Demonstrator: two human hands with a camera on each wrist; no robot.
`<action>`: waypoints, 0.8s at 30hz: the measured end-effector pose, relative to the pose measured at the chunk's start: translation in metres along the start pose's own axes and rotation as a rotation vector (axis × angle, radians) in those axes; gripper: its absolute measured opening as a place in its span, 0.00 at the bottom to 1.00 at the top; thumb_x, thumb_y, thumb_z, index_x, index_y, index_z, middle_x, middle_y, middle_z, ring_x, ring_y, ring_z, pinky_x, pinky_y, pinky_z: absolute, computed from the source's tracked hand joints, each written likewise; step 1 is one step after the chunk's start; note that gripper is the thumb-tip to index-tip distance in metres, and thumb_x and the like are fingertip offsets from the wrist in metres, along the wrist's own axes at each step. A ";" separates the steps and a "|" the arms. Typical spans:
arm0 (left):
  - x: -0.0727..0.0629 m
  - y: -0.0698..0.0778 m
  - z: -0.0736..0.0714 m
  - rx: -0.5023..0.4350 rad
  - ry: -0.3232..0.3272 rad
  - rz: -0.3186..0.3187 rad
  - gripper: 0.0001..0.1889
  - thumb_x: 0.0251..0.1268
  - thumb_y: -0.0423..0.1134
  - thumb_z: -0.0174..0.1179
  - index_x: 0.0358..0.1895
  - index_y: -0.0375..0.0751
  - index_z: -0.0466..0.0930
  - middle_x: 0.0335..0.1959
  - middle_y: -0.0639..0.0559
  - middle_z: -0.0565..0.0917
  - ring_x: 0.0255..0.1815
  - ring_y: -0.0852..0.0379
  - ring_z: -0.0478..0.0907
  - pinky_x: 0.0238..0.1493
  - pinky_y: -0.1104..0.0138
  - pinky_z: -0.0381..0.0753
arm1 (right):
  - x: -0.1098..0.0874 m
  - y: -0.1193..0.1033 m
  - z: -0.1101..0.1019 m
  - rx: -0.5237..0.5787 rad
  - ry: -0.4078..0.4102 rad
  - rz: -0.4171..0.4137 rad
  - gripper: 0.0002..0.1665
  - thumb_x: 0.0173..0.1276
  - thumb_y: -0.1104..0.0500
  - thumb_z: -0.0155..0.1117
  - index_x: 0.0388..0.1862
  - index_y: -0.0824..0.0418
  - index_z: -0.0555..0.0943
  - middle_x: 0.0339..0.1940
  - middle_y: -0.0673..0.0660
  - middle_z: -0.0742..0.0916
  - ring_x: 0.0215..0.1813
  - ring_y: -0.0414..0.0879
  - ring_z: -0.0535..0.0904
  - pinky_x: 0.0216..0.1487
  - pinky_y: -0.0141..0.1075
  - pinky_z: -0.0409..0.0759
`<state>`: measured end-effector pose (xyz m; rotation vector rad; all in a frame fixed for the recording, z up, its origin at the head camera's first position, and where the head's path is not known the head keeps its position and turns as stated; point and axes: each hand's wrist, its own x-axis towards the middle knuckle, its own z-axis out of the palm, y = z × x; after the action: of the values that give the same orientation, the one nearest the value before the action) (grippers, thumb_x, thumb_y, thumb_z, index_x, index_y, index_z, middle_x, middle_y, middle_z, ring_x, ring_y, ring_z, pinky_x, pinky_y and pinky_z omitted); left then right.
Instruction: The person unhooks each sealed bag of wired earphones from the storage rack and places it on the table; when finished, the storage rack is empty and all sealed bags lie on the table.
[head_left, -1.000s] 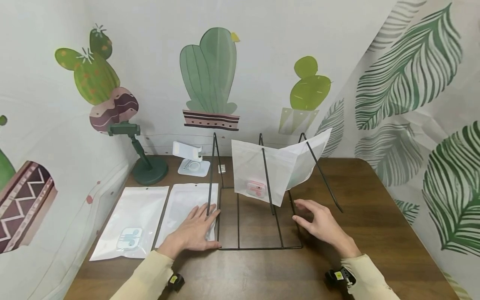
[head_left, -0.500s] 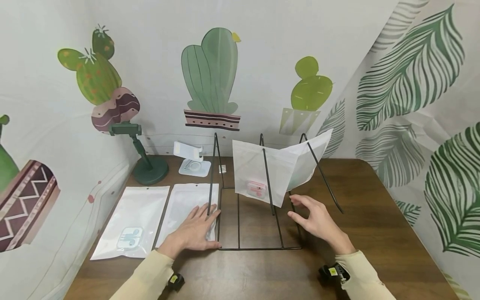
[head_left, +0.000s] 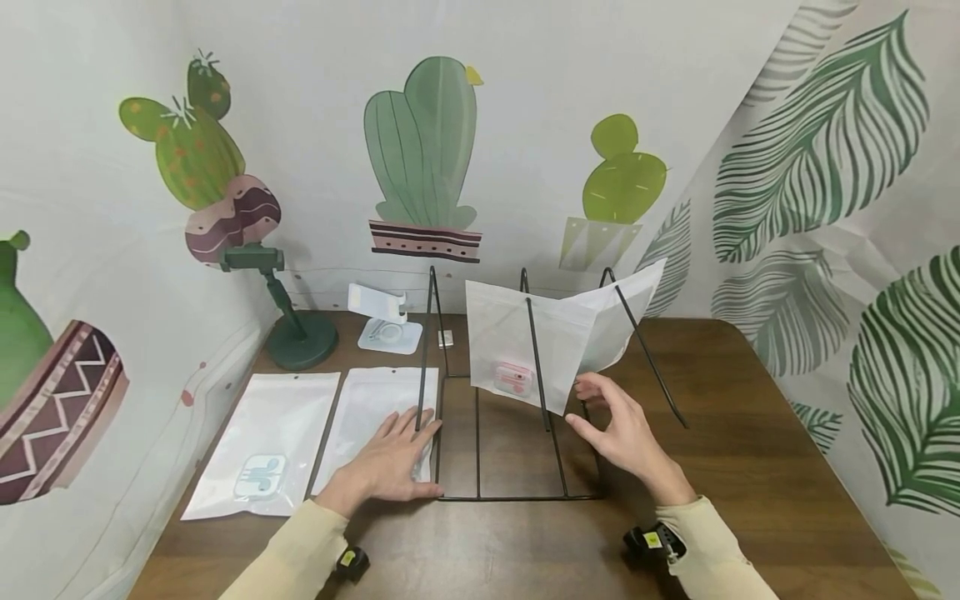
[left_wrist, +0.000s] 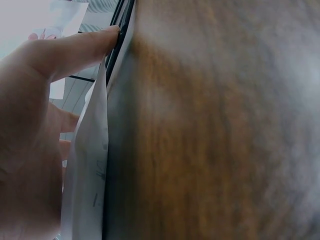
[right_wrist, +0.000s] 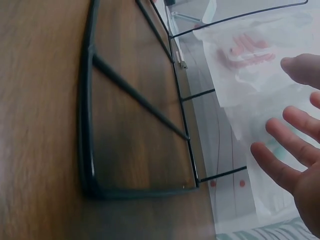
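A black wire display rack (head_left: 517, 498) stands on the table, with sloping prongs at the top. From its middle and right prongs hang white zip bags; the front bag (head_left: 525, 333) has pink earphones (head_left: 513, 378) inside. My left hand (head_left: 386, 462) lies flat with spread fingers over another white zip bag (head_left: 375, 392), its thumb (left_wrist: 95, 47) touching the rack's left side near the front corner. My right hand (head_left: 626, 429) is beside the front bag's lower corner, fingers loosely bent and holding nothing. In the right wrist view its fingertips (right_wrist: 275, 125) overlap the hanging bags.
Farther left lies a white bag (head_left: 285, 408) with earphones in a clear case. Behind stand a green phone stand (head_left: 300, 340) and a white folding stand (head_left: 388, 333), with a small white square (head_left: 445, 338) close by. A printed cloth backdrop (head_left: 525, 125) rises along the table's back edge.
My right hand has moved left and slightly up, from the rack's right side to the front bag's lower corner. The left hand has stayed in place.
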<state>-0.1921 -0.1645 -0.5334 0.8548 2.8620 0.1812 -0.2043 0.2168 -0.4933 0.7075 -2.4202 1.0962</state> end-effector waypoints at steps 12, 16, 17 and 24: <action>-0.001 0.001 -0.001 0.001 0.004 0.005 0.56 0.49 0.76 0.57 0.77 0.43 0.54 0.78 0.42 0.54 0.79 0.41 0.48 0.76 0.45 0.47 | 0.014 -0.026 0.003 0.141 0.060 0.033 0.31 0.55 0.73 0.71 0.58 0.69 0.72 0.42 0.65 0.85 0.44 0.56 0.82 0.44 0.21 0.79; -0.001 0.001 0.000 -0.001 0.001 0.007 0.56 0.50 0.76 0.56 0.77 0.43 0.53 0.78 0.42 0.54 0.79 0.41 0.48 0.76 0.45 0.47 | 0.021 -0.046 -0.002 0.153 0.071 0.022 0.28 0.55 0.75 0.70 0.56 0.73 0.73 0.40 0.68 0.85 0.42 0.56 0.82 0.43 0.21 0.80; -0.001 0.000 0.000 -0.003 0.002 0.008 0.56 0.50 0.76 0.56 0.77 0.43 0.53 0.78 0.42 0.54 0.78 0.40 0.48 0.76 0.45 0.47 | 0.022 -0.049 -0.003 0.152 0.074 0.017 0.28 0.55 0.75 0.70 0.56 0.73 0.73 0.40 0.68 0.85 0.42 0.56 0.82 0.43 0.21 0.80; -0.002 0.000 0.001 0.001 -0.004 0.005 0.56 0.51 0.76 0.55 0.77 0.42 0.53 0.78 0.42 0.54 0.79 0.41 0.48 0.77 0.45 0.47 | 0.027 -0.054 -0.002 0.154 0.099 -0.001 0.28 0.55 0.76 0.69 0.56 0.72 0.74 0.40 0.67 0.85 0.39 0.59 0.82 0.43 0.20 0.79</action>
<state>-0.1908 -0.1658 -0.5338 0.8618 2.8563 0.1788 -0.1942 0.1802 -0.4465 0.6849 -2.2704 1.2969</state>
